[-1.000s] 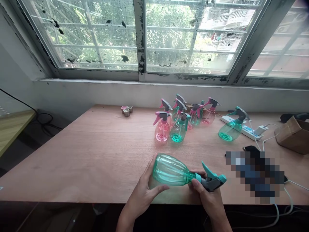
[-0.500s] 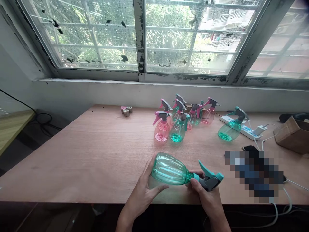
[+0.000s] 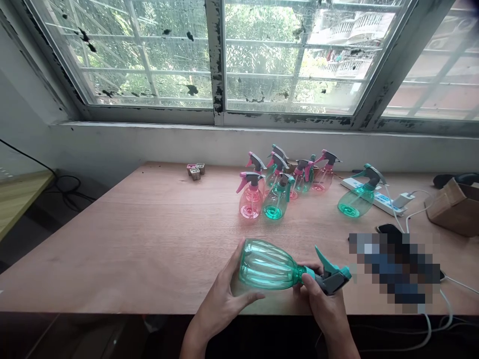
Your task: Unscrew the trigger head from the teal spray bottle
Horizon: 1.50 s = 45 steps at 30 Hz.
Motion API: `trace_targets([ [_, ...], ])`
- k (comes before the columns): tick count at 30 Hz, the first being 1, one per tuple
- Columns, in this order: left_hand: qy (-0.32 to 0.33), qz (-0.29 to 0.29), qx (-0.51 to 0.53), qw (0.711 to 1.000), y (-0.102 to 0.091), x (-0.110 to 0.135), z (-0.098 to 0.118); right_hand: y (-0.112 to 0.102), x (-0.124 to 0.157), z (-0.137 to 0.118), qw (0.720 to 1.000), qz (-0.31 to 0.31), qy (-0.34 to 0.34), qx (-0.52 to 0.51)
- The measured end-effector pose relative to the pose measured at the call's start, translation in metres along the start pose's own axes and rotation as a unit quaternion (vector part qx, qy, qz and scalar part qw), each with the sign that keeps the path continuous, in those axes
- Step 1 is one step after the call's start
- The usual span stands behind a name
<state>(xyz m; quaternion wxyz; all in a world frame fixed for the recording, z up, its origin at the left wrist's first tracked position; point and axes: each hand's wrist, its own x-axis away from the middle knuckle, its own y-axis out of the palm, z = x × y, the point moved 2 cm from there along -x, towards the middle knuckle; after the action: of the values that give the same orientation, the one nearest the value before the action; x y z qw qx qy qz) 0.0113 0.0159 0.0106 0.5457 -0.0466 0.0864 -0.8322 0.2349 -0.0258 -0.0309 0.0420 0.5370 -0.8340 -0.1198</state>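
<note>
A clear green spray bottle [image 3: 269, 265] lies sideways in my hands above the table's front edge, its base to the left and its grey and teal spray head to the right. My left hand [image 3: 220, 294] cups the base, fingers behind it and the thumb stretched out below. Thumb and fingers of my right hand [image 3: 324, 301] close around the teal collar at the neck. Beyond them, a pink spray bottle [image 3: 250, 203] and another green spray bottle [image 3: 276, 202] stand upright at the front of a group of several.
A separate green spray bottle [image 3: 356, 199] stands by a white power strip [image 3: 387, 203]. On the right are a cardboard box [image 3: 454, 207], white cables and a pixelated patch [image 3: 396, 271] over a dark device. Small blocks [image 3: 195, 173] sit at the table's back edge, below the window.
The held spray bottle has shifted slightly right and lies a little more level. My right hand has moved right with its neck; my left hand has barely moved.
</note>
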Motion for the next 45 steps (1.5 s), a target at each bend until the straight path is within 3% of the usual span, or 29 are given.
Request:
trace_targets([
  [6,-0.01,0.004,0.044,0.999,-0.001,0.001,-0.006,0.004,0.002,-0.005,0.998,-0.042,-0.016,0.05],
  [13,0.021,-0.006,-0.006,1.0,0.001,0.0,-0.002,-0.001,-0.002,0.002,1.0,-0.012,-0.008,-0.001],
  [18,0.02,-0.01,0.032,0.999,-0.001,0.001,-0.004,0.004,0.0,-0.004,0.998,-0.037,-0.003,0.046],
  [24,0.016,-0.006,-0.021,1.0,0.0,0.001,-0.002,0.003,-0.001,-0.006,0.999,-0.015,-0.01,0.04],
  [31,0.015,0.022,-0.011,1.0,0.001,-0.003,0.001,0.005,0.0,-0.007,0.997,-0.056,0.0,0.055],
  [36,0.061,0.039,-0.05,0.996,0.001,-0.005,0.006,0.002,-0.002,-0.006,0.999,-0.029,0.002,0.021],
  [42,0.016,0.055,-0.008,0.998,0.003,-0.006,0.006,0.007,-0.001,-0.008,0.997,-0.049,0.0,0.055],
  [45,0.028,0.065,-0.001,0.998,0.001,-0.007,0.007,0.009,-0.001,-0.01,0.997,-0.035,0.01,0.075],
])
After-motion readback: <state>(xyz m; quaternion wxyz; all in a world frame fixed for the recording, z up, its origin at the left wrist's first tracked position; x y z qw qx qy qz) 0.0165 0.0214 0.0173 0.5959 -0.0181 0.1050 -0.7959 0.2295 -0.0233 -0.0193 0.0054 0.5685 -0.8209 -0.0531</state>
